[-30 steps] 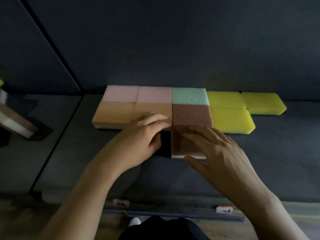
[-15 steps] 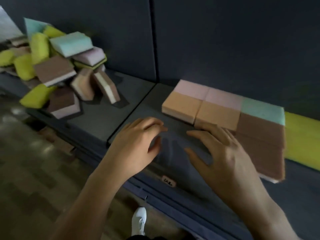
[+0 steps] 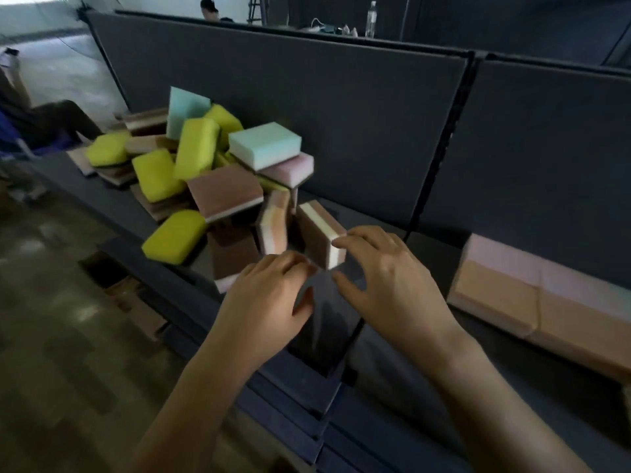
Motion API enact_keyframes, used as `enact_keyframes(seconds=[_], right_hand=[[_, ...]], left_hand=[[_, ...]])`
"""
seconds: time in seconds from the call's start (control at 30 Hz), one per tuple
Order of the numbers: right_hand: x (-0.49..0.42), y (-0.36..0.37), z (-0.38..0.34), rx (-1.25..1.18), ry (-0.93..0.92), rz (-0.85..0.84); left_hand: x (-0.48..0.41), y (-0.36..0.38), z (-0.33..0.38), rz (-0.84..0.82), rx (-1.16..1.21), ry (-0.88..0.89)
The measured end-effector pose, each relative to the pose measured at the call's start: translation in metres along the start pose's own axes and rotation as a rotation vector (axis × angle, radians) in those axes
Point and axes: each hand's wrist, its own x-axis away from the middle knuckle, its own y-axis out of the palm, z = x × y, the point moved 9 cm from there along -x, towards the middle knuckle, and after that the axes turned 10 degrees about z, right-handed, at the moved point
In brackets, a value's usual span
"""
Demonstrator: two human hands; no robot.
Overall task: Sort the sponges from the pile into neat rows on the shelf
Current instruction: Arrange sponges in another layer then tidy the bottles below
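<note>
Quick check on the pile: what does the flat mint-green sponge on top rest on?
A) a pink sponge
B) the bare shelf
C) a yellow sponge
A: the mint-green sponge lies flat on the pink sponge, whose top and side show just beneath it.

Pile (image 3: 205, 172) of loose sponges sits on the shelf (image 3: 341, 339), up and left of both grips. It's a mix of yellow rounded ones, brown-and-white layered, mint and pink, lying at all angles. Mint sponge (image 3: 264, 143) is flat on top, over a pink sponge (image 3: 290, 170). Brown sponge (image 3: 321, 230) is tilted on edge, right at the right grip (image 3: 392, 281) fingertips; contact unclear. Rows (image 3: 539, 295) lie right of that grip, flat and edge to edge: pink behind, orange in front.
</note>
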Motion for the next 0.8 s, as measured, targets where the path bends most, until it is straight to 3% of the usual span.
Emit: enact_keyframes(seconds=[0.3,0.6,0.8], right_hand=[[-0.072,0.056,-0.018,0.102,0.088,-0.046],[-0.079,0.095,-0.001,0.279,0.133,-0.129],[-0.080,0.090,0.032,0.312,0.286,-0.138]], left_hand=[[-0.018,-0.012,-0.056,0.030,-0.001,0.062],[-0.041,-0.025,-0.070,0.139,0.048,0.114],[-0.067,-0.031,-0.070,0.207,0.029,0.137]])
